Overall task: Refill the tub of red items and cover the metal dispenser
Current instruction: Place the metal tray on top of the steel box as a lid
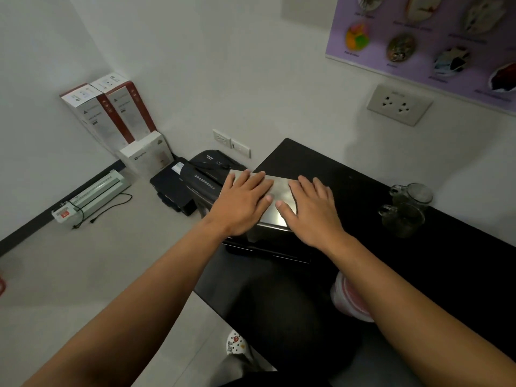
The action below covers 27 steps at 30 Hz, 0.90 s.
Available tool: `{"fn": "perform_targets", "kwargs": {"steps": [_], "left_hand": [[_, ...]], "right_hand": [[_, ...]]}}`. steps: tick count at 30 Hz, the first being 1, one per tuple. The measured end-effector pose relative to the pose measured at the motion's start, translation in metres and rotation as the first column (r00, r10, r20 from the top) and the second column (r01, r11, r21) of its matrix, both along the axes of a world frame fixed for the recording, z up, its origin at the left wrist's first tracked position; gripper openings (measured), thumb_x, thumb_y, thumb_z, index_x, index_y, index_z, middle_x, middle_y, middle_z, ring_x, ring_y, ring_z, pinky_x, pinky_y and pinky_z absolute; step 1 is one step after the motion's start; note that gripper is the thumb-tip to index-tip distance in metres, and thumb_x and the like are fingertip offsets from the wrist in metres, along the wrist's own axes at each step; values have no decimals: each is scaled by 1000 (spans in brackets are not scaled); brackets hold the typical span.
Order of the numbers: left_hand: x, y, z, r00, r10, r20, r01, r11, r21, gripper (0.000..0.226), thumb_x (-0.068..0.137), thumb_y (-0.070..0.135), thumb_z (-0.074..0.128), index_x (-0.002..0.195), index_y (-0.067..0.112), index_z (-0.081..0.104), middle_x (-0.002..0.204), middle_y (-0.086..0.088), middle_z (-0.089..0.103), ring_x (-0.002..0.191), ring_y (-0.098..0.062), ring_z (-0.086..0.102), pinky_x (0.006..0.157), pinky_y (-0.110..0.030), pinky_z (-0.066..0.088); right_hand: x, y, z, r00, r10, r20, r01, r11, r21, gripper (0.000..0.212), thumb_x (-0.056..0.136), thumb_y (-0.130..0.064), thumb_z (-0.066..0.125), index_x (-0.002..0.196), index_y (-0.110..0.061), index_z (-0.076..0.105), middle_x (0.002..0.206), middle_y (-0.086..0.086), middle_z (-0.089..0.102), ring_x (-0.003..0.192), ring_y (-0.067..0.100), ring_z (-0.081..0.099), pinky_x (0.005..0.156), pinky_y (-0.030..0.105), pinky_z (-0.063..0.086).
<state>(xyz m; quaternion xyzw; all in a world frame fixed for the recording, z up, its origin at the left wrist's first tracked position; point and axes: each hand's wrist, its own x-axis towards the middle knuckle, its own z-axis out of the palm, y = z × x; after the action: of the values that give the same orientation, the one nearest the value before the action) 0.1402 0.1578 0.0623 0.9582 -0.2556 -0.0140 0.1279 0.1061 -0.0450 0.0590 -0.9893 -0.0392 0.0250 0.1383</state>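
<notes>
Both hands flat, fingers (252,178) spread and extended, nothing gripped. Left hand (243,203) and right hand (311,212) press palm-down on the metal lid (279,188), side by side, thumbs nearly touching at its middle. Lid sits on top of the metal dispenser (265,233), which stands at the left end of the black counter (321,169).

Tub of red items (350,301) sits on the counter nearer the body, partly hidden under the right forearm; contents show only as red and white, too blurred to tell more.

Two glass jars (405,208) on the counter to the right of the dispenser, well apart from the hands.

On the floor beyond the counter's left end: black shredder (206,174) just beside the dispenser, white boxes (111,113) in the corner, laminator (95,195) by the wall. Wall socket (399,104) and purple poster (432,37) above the counter.
</notes>
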Motion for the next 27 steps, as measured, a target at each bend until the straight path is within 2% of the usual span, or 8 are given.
{"fn": "perform_targets", "kwargs": {"steps": [5, 10, 14, 17, 19, 22, 25, 27], "left_hand": [[-3, -1, -6, 999, 39, 35, -41, 999, 33, 65, 111, 50, 14, 162, 20, 41, 171, -8, 39, 160, -35, 28, 130, -57, 14], [-6, -1, -7, 998, 41, 56, -42, 999, 15, 64, 111, 47, 15, 160, 18, 45, 168, -8, 43, 158, -35, 33, 129, -55, 17], [-6, 3, -5, 998, 51, 46, -50, 998, -24, 65, 110, 47, 17, 160, 18, 45, 169, -8, 43, 159, -33, 32, 130, -51, 16], [-11, 6, -5, 992, 117, 47, -113, 990, -79, 63, 110, 48, 21, 158, 19, 49, 167, -9, 45, 158, -31, 32, 129, -57, 22], [-17, 11, -9, 980, 194, 40, -188, 976, -114, 60, 110, 49, 25, 159, 20, 47, 170, -11, 39, 160, -33, 27, 127, -60, 26], [-27, 22, -20, 947, 320, -39, -321, 922, -219, 64, 109, 57, 33, 163, 24, 38, 176, -12, 25, 162, -35, 21, 129, -55, 25], [-36, 32, -30, 895, 378, -235, -443, 810, -385, 70, 106, 63, 40, 167, 33, 23, 178, -6, 16, 162, -30, 22, 126, -49, 27], [-39, 35, -34, 886, 366, -285, -462, 755, -466, 71, 106, 60, 44, 167, 35, 19, 174, -4, 29, 159, -25, 31, 127, -50, 33]], "right_hand": [[-6, 3, -6, 993, -45, 104, 42, 999, 35, 63, 105, -51, 23, 152, -18, 46, 163, 10, 44, 153, 36, 32, 125, 54, 22], [-7, 1, -8, 991, -57, 120, 48, 996, 80, 61, 106, -48, 23, 151, -17, 49, 162, 9, 45, 153, 34, 33, 125, 52, 22], [-6, -4, -8, 995, -51, 90, 32, 978, 204, 53, 109, -42, 34, 154, -18, 47, 167, 6, 37, 158, 31, 21, 127, 49, 15], [-12, -9, -7, 993, -111, 33, 94, 941, 326, 52, 108, -41, 40, 157, -21, 41, 173, 5, 21, 161, 27, 4, 126, 48, 19], [-20, -10, -8, 988, -157, -4, 145, 905, 401, 55, 107, -40, 45, 158, -24, 35, 175, 3, 11, 162, 26, 0, 124, 45, 22], [-31, -13, -10, 968, -234, -93, 247, 809, 533, 69, 104, -44, 53, 163, -28, 20, 176, -1, 1, 161, 25, 9, 118, 34, 23], [-37, -16, -11, 936, -283, -210, 348, 650, 676, 83, 100, -47, 61, 164, -30, 11, 173, -1, 17, 156, 24, 28, 119, 35, 33], [-40, -16, -12, 929, -279, -244, 366, 584, 725, 91, 95, -48, 68, 163, -34, 9, 166, -4, 31, 149, 21, 39, 116, 37, 40]]}}
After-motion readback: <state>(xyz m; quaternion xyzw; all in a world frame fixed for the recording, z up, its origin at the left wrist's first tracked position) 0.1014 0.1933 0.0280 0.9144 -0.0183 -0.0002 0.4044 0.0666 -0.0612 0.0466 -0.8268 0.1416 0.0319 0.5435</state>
